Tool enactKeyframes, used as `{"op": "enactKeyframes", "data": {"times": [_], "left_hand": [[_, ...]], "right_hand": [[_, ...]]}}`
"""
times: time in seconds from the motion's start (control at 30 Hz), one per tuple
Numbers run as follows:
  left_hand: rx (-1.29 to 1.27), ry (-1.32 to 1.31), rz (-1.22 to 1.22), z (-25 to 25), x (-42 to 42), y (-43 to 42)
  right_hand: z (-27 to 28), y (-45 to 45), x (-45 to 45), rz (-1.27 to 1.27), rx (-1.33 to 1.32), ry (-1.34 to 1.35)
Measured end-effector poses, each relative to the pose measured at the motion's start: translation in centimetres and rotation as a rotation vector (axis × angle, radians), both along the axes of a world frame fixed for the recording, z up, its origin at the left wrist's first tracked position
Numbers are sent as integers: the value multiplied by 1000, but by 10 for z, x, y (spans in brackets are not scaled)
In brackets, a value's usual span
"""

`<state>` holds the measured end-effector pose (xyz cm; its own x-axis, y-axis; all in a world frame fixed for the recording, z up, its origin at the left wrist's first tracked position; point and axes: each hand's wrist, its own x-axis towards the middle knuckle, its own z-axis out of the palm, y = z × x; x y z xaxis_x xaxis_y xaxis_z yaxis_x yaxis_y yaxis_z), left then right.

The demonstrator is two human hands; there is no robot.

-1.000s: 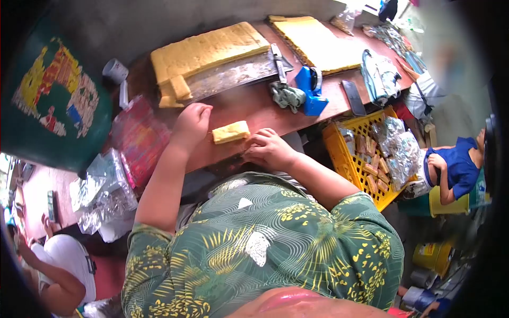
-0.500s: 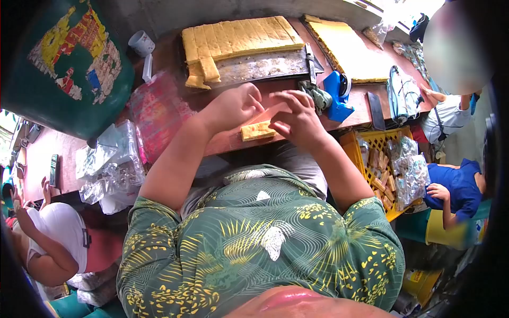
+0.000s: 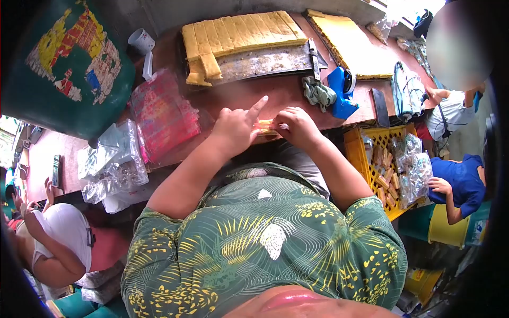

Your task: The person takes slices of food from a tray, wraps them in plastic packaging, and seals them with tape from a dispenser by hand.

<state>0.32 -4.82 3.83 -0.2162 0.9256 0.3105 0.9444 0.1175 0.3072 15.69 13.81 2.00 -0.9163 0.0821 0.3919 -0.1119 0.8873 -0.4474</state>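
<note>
A small yellow cake slice (image 3: 266,125) lies at the table's near edge between my hands, with reddish clear wrap over part of it. My left hand (image 3: 236,129) is closed at its left end, index finger pointing up and away. At the right end, my right hand (image 3: 298,127) has its fingers bent and pinched on the wrap. The fingers hide both ends of the slice. Beyond my hands, a large yellow sheet cake (image 3: 241,36), cut into strips, covers the back of a metal tray (image 3: 260,64). A stack of pink printed plastic wrappers (image 3: 163,108) lies left of my left hand.
A blue tape dispenser (image 3: 342,95) and a grey-green cloth (image 3: 319,94) are at right. Another sheet cake (image 3: 352,47) lies behind them. A yellow crate (image 3: 354,148) holds wrapped pieces. Clear plastic bags (image 3: 108,159) and a green bin (image 3: 101,116) stand left. Co-workers sit on both sides.
Both hands have come down onto the cake slice from above it and closed at its ends. The wrap now folds over the slice, which was more exposed before.
</note>
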Motion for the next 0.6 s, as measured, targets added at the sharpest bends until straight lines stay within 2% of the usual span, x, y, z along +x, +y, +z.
{"op": "enactKeyframes", "data": {"times": [0.1, 0.17, 0.27, 0.3, 0.4, 0.43, 0.5, 0.53, 0.6], "left_hand": [[7, -109, -12, -7, -7, -2], [39, -326, 47, -5, -8, -10], [62, -780, 186, -15, -21, -21], [63, -954, 241, -24, -26, -24], [144, -1279, 96, -51, -37, -26], [137, -1324, 31, -55, -41, -28], [-30, -1336, 75, -53, -47, -33], [-115, -1339, 96, -49, -48, -34], [-36, -1370, 65, -41, -40, -35]], "right_hand": [[3, -4, 2, -42, -25, 43], [8, -8, 8, -92, -131, 23], [0, -4, 17, -322, -484, -99], [-10, 2, 19, -319, -575, -99], [-37, 9, 19, -225, -946, -21], [-44, 13, 20, -214, -895, -69], [-49, 19, 21, -192, -791, -164], [-48, 20, 21, -204, -844, -189], [-42, 21, 21, -233, -950, -239]]}}
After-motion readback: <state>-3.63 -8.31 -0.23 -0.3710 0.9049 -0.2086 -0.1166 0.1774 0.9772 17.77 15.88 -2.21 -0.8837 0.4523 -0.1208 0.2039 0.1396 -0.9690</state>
